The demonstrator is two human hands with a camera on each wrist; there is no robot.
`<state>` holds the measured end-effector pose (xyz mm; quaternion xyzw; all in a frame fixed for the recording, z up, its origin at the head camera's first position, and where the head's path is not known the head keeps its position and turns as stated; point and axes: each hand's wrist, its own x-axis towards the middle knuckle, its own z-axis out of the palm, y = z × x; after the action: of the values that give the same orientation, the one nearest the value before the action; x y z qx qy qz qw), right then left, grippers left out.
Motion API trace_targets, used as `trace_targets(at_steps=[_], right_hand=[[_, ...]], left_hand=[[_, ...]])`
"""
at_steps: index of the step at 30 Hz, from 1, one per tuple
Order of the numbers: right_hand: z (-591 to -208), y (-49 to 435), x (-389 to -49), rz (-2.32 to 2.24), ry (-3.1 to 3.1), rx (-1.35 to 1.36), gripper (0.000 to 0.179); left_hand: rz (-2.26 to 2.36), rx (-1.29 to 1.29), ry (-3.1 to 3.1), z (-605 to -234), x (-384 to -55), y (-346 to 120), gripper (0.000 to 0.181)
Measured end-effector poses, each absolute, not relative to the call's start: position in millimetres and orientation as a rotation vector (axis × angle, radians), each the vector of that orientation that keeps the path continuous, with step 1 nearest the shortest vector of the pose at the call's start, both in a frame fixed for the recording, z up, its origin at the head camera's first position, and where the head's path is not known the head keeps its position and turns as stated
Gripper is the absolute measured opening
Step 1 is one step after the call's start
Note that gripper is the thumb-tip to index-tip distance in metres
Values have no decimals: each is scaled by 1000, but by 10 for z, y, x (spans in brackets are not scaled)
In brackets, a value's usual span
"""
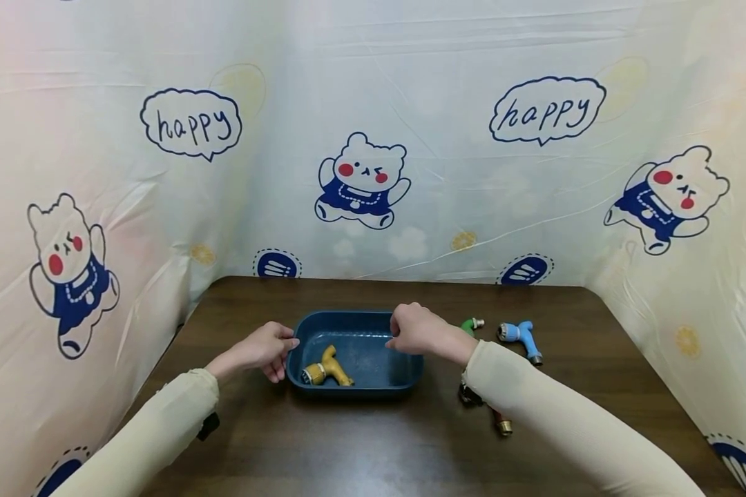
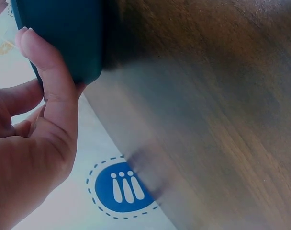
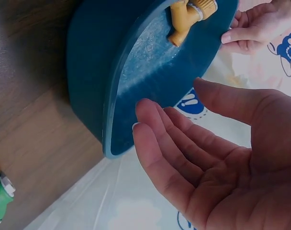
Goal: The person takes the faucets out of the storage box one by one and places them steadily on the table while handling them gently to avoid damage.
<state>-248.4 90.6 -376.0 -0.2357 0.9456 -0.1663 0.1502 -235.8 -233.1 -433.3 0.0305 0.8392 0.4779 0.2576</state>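
Observation:
A dark blue plastic tray (image 1: 373, 353) stands on the wooden table, with a yellow tap (image 1: 331, 367) lying in its left half. At the tray's left end, my left hand (image 1: 266, 351) pinches the rim between thumb and fingers; the left wrist view shows this hand (image 2: 52, 110) against the tray's wall (image 2: 71, 38). Over the right end hovers my right hand (image 1: 421, 331). Seen from the right wrist, that hand (image 3: 203, 163) has its thumb apart and its fingers loosely bent, holding nothing, close to the tray's rim (image 3: 109, 110).
Right of the tray lie a green tap (image 1: 470, 325), partly behind my right forearm, and a light blue tap (image 1: 520, 338). A reddish piece with a brass end (image 1: 503, 423) shows below the right sleeve, mostly covered. A printed curtain (image 1: 447, 179) surrounds the table.

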Motion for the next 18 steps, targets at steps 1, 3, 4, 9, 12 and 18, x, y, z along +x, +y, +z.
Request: trace_targets(at_steps=[1,3,4,9,12,18], right_hand=[[-3766,890,-2494,-474,2718,-678,33],[-3774,856,-2517,-461,2724,-679,32],[-3775,838,-2527,-456,2729,-679,31],[-3782,728,-2566,-414,2727,-671,39],[-3787,658,-2571,-399,2708,-658,43],[-3807,554,-2595,-392,2670,-650,45]], left_hand=[[1298,83,2275,-4336,-2357,-2333,39],[1304,85,2276,-4343,-2357,-2332,39],[1306,86,2279,-4348,-2359,-2329,39],[1309,83,2290,-4349,-2360,-2303,39],[1306,79,2292,-4355,-2360,-2301,41],[1307,61,2296,-4353,-2366,-2314,40]])
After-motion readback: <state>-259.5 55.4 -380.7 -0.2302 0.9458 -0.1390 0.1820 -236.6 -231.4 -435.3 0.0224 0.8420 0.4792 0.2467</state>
